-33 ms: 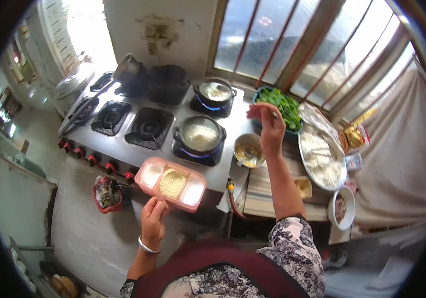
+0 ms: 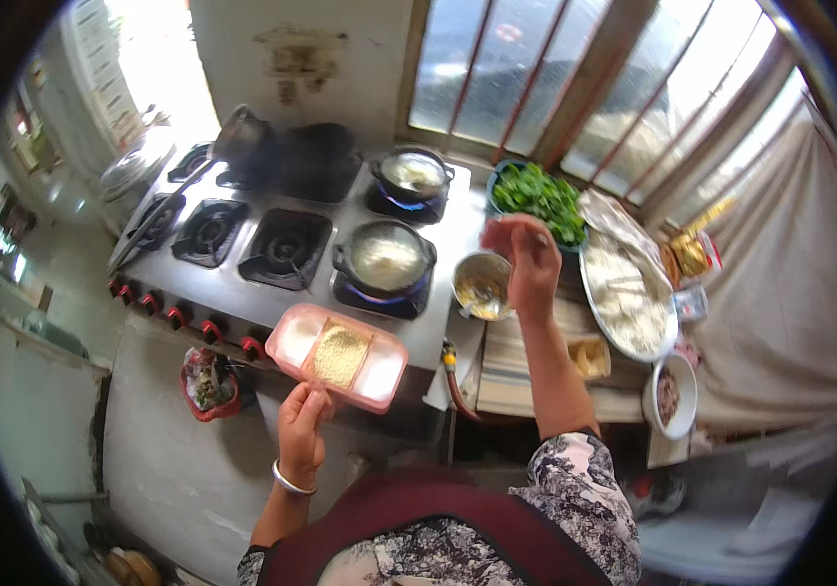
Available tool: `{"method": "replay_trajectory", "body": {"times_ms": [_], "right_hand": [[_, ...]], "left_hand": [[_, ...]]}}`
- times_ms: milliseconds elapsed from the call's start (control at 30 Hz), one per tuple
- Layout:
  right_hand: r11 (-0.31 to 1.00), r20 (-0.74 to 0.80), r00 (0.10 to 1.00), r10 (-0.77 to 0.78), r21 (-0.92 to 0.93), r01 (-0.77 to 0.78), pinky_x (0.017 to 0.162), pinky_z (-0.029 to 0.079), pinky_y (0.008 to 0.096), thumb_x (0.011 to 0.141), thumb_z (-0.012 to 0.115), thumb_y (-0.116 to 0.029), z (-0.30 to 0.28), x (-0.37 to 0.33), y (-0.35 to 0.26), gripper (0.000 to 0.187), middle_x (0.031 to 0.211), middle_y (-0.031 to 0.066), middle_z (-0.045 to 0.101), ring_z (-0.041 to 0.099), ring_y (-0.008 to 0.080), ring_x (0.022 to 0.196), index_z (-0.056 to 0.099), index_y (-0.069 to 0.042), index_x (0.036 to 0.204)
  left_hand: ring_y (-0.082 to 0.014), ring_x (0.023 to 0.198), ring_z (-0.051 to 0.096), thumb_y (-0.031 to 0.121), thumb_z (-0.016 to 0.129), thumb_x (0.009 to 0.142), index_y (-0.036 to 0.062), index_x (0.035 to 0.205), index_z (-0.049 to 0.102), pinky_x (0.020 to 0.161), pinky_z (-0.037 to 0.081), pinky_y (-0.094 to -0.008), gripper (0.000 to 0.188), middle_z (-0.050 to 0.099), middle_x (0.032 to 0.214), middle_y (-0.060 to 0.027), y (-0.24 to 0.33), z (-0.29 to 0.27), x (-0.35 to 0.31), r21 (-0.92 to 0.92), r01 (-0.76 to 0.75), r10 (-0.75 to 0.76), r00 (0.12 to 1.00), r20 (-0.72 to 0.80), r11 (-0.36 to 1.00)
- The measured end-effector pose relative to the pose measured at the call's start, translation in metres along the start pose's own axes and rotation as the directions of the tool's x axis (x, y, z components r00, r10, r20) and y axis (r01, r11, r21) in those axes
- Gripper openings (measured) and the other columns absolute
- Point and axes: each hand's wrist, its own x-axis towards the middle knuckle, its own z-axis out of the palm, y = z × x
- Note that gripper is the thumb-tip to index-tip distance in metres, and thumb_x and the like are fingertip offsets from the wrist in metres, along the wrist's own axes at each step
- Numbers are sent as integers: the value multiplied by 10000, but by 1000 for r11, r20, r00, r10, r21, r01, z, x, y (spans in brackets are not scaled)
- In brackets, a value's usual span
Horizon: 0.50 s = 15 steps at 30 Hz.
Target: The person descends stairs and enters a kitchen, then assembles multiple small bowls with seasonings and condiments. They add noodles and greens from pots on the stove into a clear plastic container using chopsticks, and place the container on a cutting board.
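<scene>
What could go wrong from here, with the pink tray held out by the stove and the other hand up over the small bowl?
1. The left hand grips the pink three-compartment plastic tray by one edge only, so it may tip and spill its yellowish grains.
2. The tray sits close to the lit burner under the round metal pot; the plastic might soften.
3. Whatever the right hand pinches may miss the small steel bowl.

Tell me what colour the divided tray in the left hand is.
Pink, seen in the head view: the tray.

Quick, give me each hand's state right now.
Left hand: closed on the pink tray.
Right hand: fingers pinched above the steel bowl; contents cannot be told.
</scene>
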Motion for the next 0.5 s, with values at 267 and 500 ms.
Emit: {"method": "replay_trajectory", "body": {"times_ms": [267,500], "right_hand": [[891,-81,951,298,380,-247,659,492,355,922,488,-213,-34,-183,-69,213,941,133,620,596,235,760,576,-27,977],[882,-335,875,350,433,-187,672,490,340,914,509,-226,-119,-222,-93,199,887,108,632,594,211,761,576,-44,959]], "left_hand": [[-106,647,418,112,477,889,21,786,508,655,368,-238,141,477,681,-11,-28,56,9,-70,190,-160,938,308,979],[-108,651,419,146,462,897,30,781,502,666,369,-242,169,480,688,-11,-89,125,0,2,287,-259,861,437,958]]}}
